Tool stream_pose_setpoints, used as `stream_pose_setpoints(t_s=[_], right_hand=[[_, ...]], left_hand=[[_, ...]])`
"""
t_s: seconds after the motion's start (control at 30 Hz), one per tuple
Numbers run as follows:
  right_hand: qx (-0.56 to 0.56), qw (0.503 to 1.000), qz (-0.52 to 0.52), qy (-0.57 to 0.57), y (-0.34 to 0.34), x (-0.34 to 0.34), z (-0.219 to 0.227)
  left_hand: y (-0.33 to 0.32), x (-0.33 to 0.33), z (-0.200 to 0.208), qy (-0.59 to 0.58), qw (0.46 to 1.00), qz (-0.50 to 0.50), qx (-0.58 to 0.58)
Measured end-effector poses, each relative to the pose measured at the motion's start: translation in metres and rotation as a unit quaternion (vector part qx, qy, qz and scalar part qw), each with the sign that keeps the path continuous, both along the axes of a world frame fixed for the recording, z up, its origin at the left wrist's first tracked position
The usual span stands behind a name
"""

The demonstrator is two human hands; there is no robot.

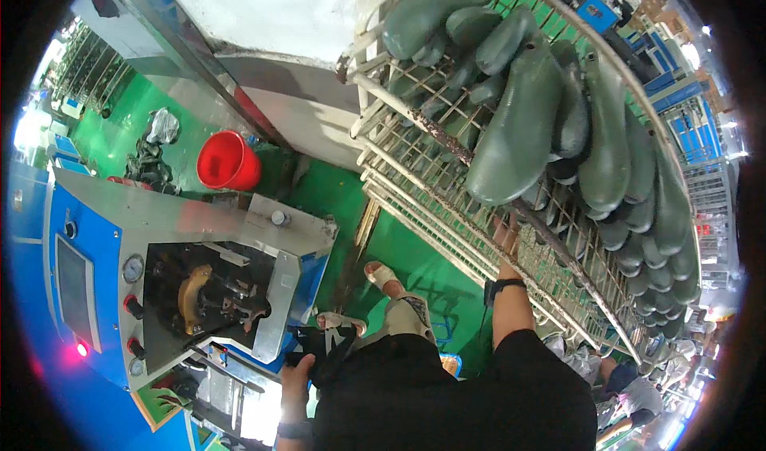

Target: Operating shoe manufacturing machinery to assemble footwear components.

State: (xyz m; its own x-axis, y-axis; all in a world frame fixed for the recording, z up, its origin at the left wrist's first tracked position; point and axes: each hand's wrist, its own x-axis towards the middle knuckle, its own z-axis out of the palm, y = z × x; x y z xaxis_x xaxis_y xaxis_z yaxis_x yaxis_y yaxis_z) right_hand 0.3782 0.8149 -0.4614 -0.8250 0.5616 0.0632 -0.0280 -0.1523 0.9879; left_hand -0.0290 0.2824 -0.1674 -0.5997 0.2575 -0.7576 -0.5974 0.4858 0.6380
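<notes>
My left hand [297, 379] is closed around a dark, soft piece [323, 351] with pale strips, possibly a shoe upper; its exact kind is unclear. It is low in front of my body, beside the blue and grey machine [187, 204]. My right hand [506, 248] reaches to the wire rack [423, 204], fingers stretched out just below the rounded end of a large green shoe last [519, 124]. I cannot make out whether the fingertips touch it. Several more green shoe lasts [606, 132] stand packed on the rack.
The machine has a brown curved part [191, 298] in its opening, a screen [76, 291] and a lit red lamp [81, 350]. Behind it stand a red bucket [229, 161] and dark bundles [148, 164] on the green floor. A wall [271, 20] borders the rack; people work at lower right.
</notes>
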Motion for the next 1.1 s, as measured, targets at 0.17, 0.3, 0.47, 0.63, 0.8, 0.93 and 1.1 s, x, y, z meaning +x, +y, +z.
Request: stream_pose_setpoints(t_s=[0.17, 0.3, 0.47, 0.63, 0.8, 0.93, 1.1], right_hand=[[-0.046, 0.98, -0.19, -0.029, 0.083, 0.059, -0.047], [-0.24, 0.918, -0.183, 0.259, -0.036, -0.021, -0.029], [-0.555, 0.541, -0.231, 0.588, -0.075, -0.244, 0.15], [-0.894, 0.219, 0.03, 0.389, -0.238, -0.393, 0.265], [-0.859, 0.147, 0.436, 0.223, -0.403, -0.533, 0.426], [-0.751, 0.197, 0.602, 0.187, -0.52, -0.614, 0.496], [-0.64, 0.414, 0.602, 0.24, -0.572, -0.651, 0.479]], left_hand=[[0.024, -0.007, 0.015, -0.019, 1.0, 0.019, -0.015], [-0.033, 0.005, 0.053, -0.003, 0.985, 0.173, -0.026], [-0.15, 0.025, 0.067, -0.039, 0.969, 0.237, 0.054], [-0.275, 0.052, 0.05, 0.176, 0.843, 0.49, 0.139], [-0.391, 0.049, -0.03, 0.283, 0.849, 0.312, -0.32], [-0.46, 0.07, -0.088, 0.141, 0.86, 0.175, -0.458], [-0.469, -0.02, -0.027, 0.058, 0.868, 0.142, -0.472]])
